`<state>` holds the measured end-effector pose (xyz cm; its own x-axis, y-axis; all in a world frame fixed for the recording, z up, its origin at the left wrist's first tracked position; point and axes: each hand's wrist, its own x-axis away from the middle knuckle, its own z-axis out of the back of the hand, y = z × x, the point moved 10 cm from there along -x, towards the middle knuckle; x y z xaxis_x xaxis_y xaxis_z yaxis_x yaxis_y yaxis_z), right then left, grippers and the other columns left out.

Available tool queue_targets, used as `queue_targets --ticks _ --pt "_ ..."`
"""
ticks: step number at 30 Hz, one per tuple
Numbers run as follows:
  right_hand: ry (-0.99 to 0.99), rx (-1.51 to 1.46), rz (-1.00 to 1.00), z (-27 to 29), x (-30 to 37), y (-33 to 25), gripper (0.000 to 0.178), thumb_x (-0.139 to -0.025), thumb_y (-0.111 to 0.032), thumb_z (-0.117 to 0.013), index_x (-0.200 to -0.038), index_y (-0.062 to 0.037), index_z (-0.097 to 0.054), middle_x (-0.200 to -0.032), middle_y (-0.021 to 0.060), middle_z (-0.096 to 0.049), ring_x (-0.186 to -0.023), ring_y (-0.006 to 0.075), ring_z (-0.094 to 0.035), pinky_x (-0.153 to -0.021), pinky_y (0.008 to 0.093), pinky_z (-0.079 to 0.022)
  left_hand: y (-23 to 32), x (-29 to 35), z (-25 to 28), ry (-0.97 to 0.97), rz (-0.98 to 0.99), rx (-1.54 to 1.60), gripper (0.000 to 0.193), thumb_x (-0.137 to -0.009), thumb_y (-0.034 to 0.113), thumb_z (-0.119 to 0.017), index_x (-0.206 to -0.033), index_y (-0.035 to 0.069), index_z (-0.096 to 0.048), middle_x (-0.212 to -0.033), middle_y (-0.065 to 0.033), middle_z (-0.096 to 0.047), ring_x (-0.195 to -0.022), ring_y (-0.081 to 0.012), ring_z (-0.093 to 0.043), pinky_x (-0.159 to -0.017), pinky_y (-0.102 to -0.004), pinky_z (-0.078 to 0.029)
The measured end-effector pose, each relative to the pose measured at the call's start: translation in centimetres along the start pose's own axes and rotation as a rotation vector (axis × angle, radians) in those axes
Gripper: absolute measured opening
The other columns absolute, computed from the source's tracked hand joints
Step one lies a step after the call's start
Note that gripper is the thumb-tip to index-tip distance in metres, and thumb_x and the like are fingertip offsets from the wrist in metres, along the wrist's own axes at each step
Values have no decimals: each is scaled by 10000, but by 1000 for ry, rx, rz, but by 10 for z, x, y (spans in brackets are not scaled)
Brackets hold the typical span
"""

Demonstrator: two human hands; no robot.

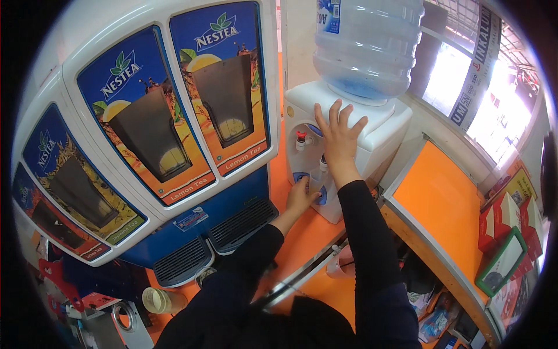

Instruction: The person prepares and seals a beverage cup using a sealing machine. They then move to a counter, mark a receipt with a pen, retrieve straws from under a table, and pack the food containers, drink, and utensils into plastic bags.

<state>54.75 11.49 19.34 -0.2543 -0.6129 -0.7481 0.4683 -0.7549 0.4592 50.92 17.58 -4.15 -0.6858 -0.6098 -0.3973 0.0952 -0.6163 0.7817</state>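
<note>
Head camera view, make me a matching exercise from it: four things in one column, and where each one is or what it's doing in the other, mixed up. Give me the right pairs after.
Column one
1. Left hand
2. Right hand
3. Large water bottle
4. Red-handled tap

Column two
A. Sits on top of the white dispenser
B. Spread-fingered against the dispenser's white housing
C. On the dispenser's front, touched by neither hand
D. Holds a clear cup

Right pairs: 1-D, 2-B, 3-A, 4-C.
</note>
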Motion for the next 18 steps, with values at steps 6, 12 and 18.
queue_targets --ticks 6,12,18 --pt "31 -6 -4 -1 3 4 581 -810 -288 -580 -1361 -295 -397 -1337 127 -411 -1210 364 -378 -887 679 -325 0 -1 -6 -86 74 48 502 -682 187 -799 -1057 26 -506 -1001 -173 -653 -917 -311 -652 -770 -393 -515" --pt "39 -58 -6 1 3 4 604 -789 -252 -598 -1358 -286 -397 -1346 136 -424 -1212 355 -396 -883 669 -319 0 -2 -7 -104 60 28 487 -694 176 -791 -1056 23 -504 -1031 -169 -653 -946 -300 -655 -789 -387 -515" --pt "66 -91 -7 6 1 2 638 -766 -221 -618 -1359 -281 -389 -1348 144 -433 -1213 349 -413 -881 657 -317 -16 -3 -10 -105 99 52 480 -694 170 -787 -1055 30 -504 -1007 -172 -649 -928 -319 -648 -782 -403 -505"
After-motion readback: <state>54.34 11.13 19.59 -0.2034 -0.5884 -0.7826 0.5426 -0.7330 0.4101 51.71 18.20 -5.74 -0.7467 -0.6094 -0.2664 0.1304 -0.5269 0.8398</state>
